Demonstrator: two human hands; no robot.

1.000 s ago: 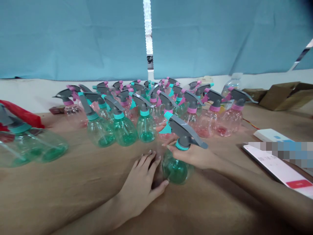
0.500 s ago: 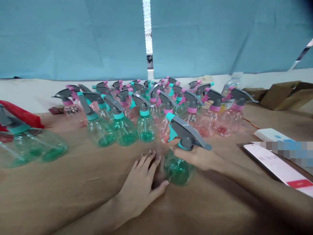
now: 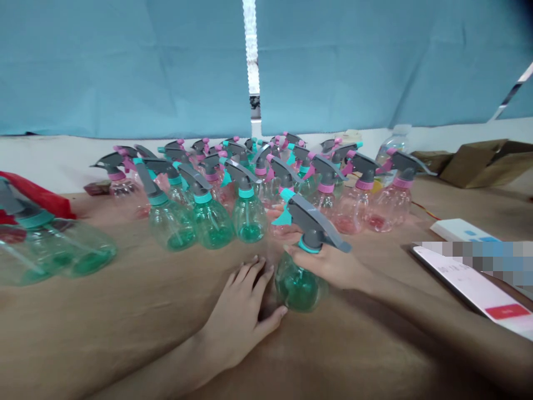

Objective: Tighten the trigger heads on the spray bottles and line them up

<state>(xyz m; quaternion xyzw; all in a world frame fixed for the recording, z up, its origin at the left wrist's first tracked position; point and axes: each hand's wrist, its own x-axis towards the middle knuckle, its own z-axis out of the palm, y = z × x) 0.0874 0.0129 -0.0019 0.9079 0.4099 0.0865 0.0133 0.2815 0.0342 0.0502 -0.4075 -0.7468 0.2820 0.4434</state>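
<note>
My right hand (image 3: 328, 264) is around the neck of a green spray bottle (image 3: 298, 286) with a grey and teal trigger head, which points to the left. Some of its fingers reach forward past the neck, partly hidden behind the head. My left hand (image 3: 244, 308) lies on the brown table (image 3: 137, 322) with its fingers spread, its thumb close to the base of that bottle. Just beyond my hands stand other green bottles (image 3: 213, 225) with teal collars.
Rows of green and pink spray bottles (image 3: 389, 203) fill the back. More green bottles (image 3: 89, 247) and a red cloth (image 3: 39, 194) are at the left. To the right are a phone (image 3: 470, 286), a white box (image 3: 462, 229) and an open cardboard box (image 3: 478, 164).
The held bottle and my right hand have shifted slightly to the left, and the fingers behind its head have moved forward a little. My left hand has stayed in place.
</note>
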